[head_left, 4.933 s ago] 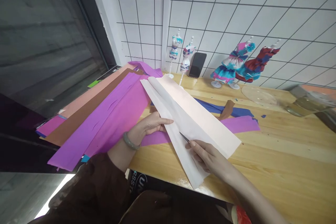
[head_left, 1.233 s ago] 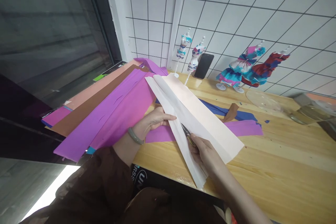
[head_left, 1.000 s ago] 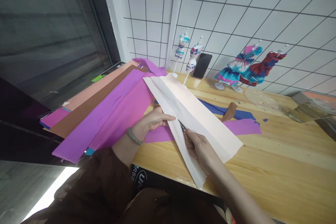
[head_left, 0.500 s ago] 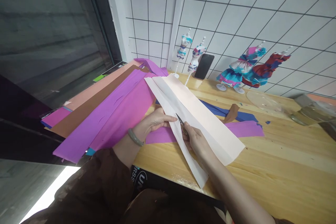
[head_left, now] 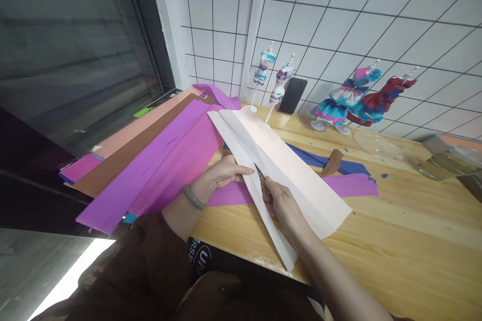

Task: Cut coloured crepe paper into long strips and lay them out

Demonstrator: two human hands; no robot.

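My left hand (head_left: 229, 173) pinches the near-left edge of the white paper (head_left: 312, 180), thumb on top, fingers curled under, closed on it. My right hand (head_left: 280, 198) is closed round the scissors (head_left: 261, 176), handles mostly hidden; blade tips at the white paper, just right of my left thumb. Can't tell how far apart the blades are.

White paper slants across the table (head_left: 406, 225), over a purple strip (head_left: 352, 184), far end by the stack of coloured sheets (head_left: 158, 155) on my left. Blue strip (head_left: 307, 155) and brown scrap (head_left: 333, 162) past its right side. Phone (head_left: 292, 96) leans on the wall (head_left: 316, 25), between dress forms.
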